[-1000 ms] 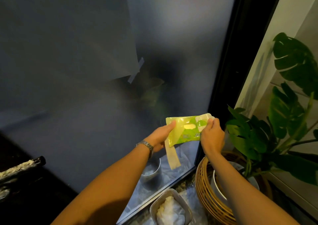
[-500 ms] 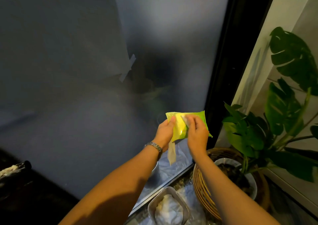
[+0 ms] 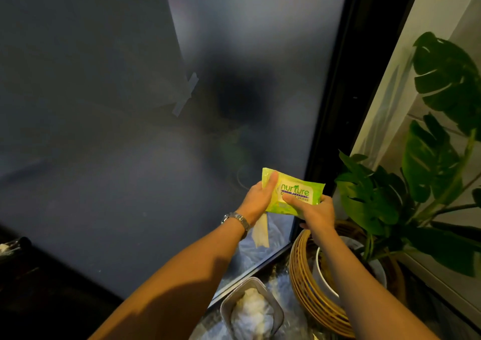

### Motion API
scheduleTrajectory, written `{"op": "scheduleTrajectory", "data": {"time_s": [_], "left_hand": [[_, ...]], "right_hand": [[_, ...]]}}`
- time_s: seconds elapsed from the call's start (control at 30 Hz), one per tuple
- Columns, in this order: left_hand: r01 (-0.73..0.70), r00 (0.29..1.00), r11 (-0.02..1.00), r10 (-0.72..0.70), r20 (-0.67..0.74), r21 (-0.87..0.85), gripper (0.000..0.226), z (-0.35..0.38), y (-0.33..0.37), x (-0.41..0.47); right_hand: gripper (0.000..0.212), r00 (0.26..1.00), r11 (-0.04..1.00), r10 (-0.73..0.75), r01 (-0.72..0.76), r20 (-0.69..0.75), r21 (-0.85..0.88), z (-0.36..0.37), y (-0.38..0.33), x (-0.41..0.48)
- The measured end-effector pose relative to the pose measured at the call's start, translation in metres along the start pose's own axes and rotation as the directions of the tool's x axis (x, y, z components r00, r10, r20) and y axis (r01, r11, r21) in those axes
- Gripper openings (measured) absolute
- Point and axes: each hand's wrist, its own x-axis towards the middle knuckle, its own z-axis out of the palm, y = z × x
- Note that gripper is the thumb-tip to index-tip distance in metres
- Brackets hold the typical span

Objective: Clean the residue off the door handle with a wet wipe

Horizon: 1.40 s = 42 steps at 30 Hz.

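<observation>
I hold a yellow-green wet wipe pack (image 3: pixel 294 192) in front of a frosted glass door (image 3: pixel 130 105), its printed label facing me. My left hand (image 3: pixel 257 199) grips the pack's left end with the thumb on top. My right hand (image 3: pixel 312 212) holds its right lower edge, fingers pressed on the label. A pale strip (image 3: pixel 261 231), a wipe or flap, hangs down below the pack by my left wrist. The dark door handle (image 3: pixel 14 246), with white residue on it, shows only partly at the far left edge.
A woven basket (image 3: pixel 309 295) holding a white pot with a large-leafed plant (image 3: pixel 390 196) stands at the right. A metal tray (image 3: pixel 251 311) with a white cloth lies on the floor below my arms. The black door frame (image 3: pixel 335 105) runs beside a white wall.
The pack has been turned over so that its printed label now faces me. My right hand has shifted from the pack's top to its lower right edge. The view has swung slightly right.
</observation>
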Motion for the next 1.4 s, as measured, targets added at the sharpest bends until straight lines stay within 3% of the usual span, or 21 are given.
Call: {"op": "scheduleTrajectory", "data": {"time_s": [0.1, 0.23, 0.33, 0.4, 0.57, 0.7, 0.9, 1.13, 1.2, 1.27, 1.4], "left_hand": [[-0.085, 0.996, 0.989, 0.086, 0.001, 0.125, 0.037, 0.009, -0.011, 0.0], [-0.071, 0.98, 0.971, 0.11, -0.164, 0.227, 0.031, 0.014, -0.026, 0.005], [-0.018, 0.985, 0.949, 0.071, -0.157, 0.315, 0.037, 0.016, -0.036, 0.008], [0.015, 0.991, 0.929, 0.034, -0.126, 0.369, 0.041, 0.017, -0.044, 0.009], [0.161, 0.972, 0.957, -0.11, -0.208, 0.243, 0.01, 0.011, -0.063, 0.017], [0.171, 0.975, 0.974, -0.145, -0.17, 0.148, 0.034, 0.004, -0.073, 0.03], [0.127, 0.988, 0.981, -0.112, -0.107, 0.147, 0.033, 0.01, -0.1, 0.055], [0.244, 0.957, 0.969, -0.233, -0.176, 0.044, 0.021, 0.01, -0.157, 0.062], [0.222, 0.967, 0.975, -0.22, -0.125, 0.007, 0.02, 0.012, -0.158, 0.056], [0.217, 0.974, 0.976, -0.218, -0.065, -0.019, 0.02, 0.012, -0.159, 0.053], [0.187, 0.982, 0.982, -0.186, -0.043, 0.015, 0.018, 0.011, -0.152, 0.053]], "right_hand": [[0.064, 0.999, 1.0, 0.013, -0.013, -0.037, 0.024, -0.004, 0.005, -0.001], [0.032, 0.987, 0.969, 0.131, -0.149, 0.098, 0.199, -0.016, 0.019, 0.002], [0.029, 0.939, 0.907, 0.293, -0.333, 0.182, 0.257, -0.026, 0.037, 0.009], [0.03, 0.923, 0.887, 0.325, -0.374, 0.207, 0.272, -0.03, 0.052, 0.011], [0.036, 0.91, 0.826, 0.405, -0.408, 0.093, 0.39, -0.037, 0.092, 0.019], [0.038, 0.86, 0.784, 0.507, -0.436, -0.051, 0.442, -0.043, 0.128, 0.028], [0.039, 0.765, 0.737, 0.62, -0.492, -0.175, 0.464, -0.048, 0.207, 0.065], [0.045, 0.727, 0.73, 0.669, -0.604, -0.153, 0.32, -0.045, 0.263, 0.089], [0.042, 0.697, 0.697, 0.707, -0.659, -0.118, 0.284, -0.053, 0.279, 0.094], [0.012, 0.735, 0.733, 0.676, -0.664, -0.052, 0.149, -0.06, 0.291, 0.096], [0.016, 0.787, 0.787, 0.617, -0.617, -0.028, -0.014, -0.057, 0.256, 0.083]]}}
